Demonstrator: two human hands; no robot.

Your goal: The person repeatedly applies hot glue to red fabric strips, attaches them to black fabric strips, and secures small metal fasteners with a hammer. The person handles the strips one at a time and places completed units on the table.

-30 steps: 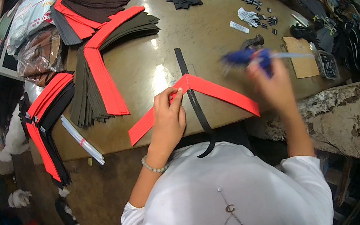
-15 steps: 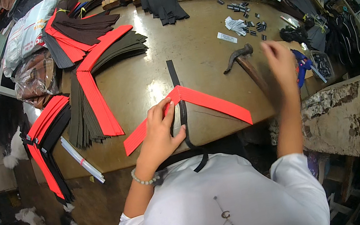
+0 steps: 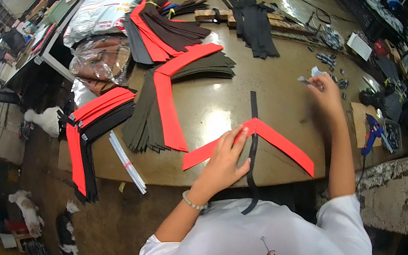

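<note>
**A:** Workpiece position, please.

**B:** The red V-shaped strip lies flat on the brown worktable, near its front edge, apex pointing away from the person. A black strap runs under or across the apex; its lower end hangs over the table edge toward the person's white shirt.

**A:** Left hand?

**B:** The left hand rests palm-down on the left arm of the red strip, fingers extended and pressing flat, fingertips close to the apex and the black strap. It grips nothing; it pins the strip to the table. A bead bracelet sits at the wrist.

**A:** Right hand?

**B:** The right hand is raised above the table to the right of the strip, well apart from it. It is motion-blurred. The fingers appear pinched on a small pale object, but its kind cannot be determined.

**A:** Surrounding items?

**B:** A stack of red and black V-shaped pieces occupies the table centre-left. A second stack overhangs the left edge. A bundle of clear rods lies between them. Black strips sit at the far side. Small metal parts are scattered beyond the right hand. A blue glue gun rests at the right edge.
</note>
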